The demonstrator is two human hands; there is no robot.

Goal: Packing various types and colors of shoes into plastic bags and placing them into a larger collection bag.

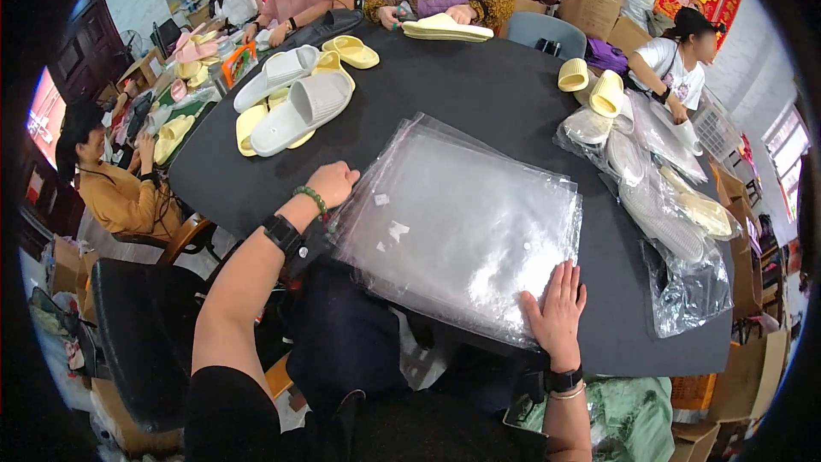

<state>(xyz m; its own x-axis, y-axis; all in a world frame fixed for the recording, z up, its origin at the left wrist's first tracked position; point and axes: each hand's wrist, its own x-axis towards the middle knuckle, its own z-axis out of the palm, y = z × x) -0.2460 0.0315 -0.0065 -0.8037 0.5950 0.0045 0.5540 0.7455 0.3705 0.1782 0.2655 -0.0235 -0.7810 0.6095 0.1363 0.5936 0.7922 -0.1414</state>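
Observation:
A stack of clear plastic bags (pixel 453 227) lies at an angle on the dark table in front of me, its sheets fanned a little at the far and left edges. My left hand (pixel 332 183) is curled closed by the stack's left edge; whatever its fingers may hold is hidden. Flat on the near right corner of the stack rests my right hand (pixel 558 308), fingers stretched out. A few small white scraps (pixel 395 231) show on the bags.
Grey slides (pixel 313 111) and yellow slides (pixel 351 51) are piled at the far left. Bagged slippers (pixel 654 197) line the right edge. Across the table a person holds a yellow slide (pixel 446 28). A black chair (pixel 141 334) stands to my left; other people work nearby.

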